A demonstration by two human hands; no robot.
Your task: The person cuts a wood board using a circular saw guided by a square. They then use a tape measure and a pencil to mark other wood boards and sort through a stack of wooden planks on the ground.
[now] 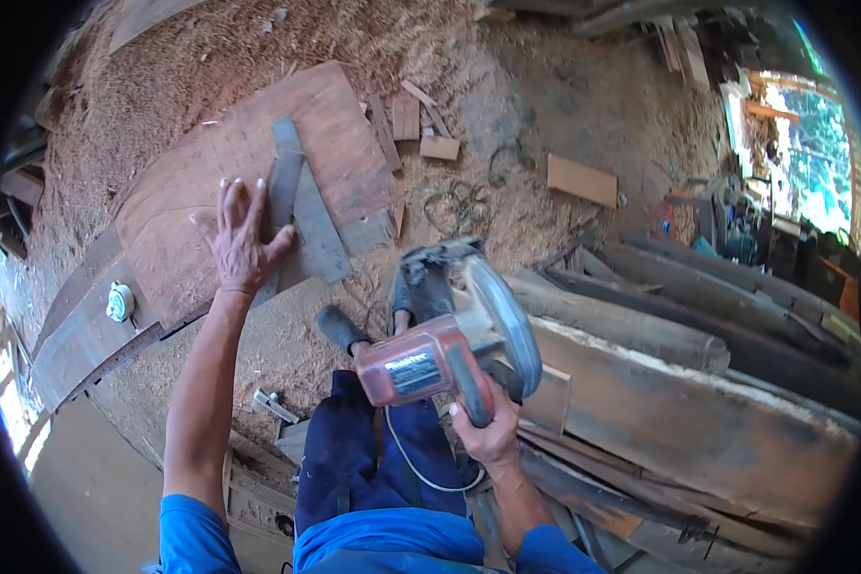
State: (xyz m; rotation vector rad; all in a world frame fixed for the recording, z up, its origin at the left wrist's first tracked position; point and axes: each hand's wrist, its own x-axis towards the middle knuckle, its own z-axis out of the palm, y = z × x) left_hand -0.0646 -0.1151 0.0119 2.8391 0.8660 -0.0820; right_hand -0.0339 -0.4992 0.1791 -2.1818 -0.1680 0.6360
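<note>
My right hand (491, 435) is wrapped round the rear handle of a red circular saw (407, 364) with a grey blade guard, held up in front of my legs. From the saw a pale cord curves down past my trousers. Fingers spread, my left hand (239, 244) presses on a broad reddish-brown wood panel (182, 210) with a curved edge. Just right of that hand lie narrow grey-brown wood strips (320, 225), crossing at an angle on the panel. A small round white object (120, 301), possibly a tape measure, sits on the board at the left.
Small wood offcuts (439, 148) and a tangled cord (456, 209) lie on the sawdust-covered floor (402, 57) ahead. Further right is a rectangular wood block (582, 181). Long planks (698, 411) are stacked along my right side. Near my left foot lies a small metal tool (275, 407).
</note>
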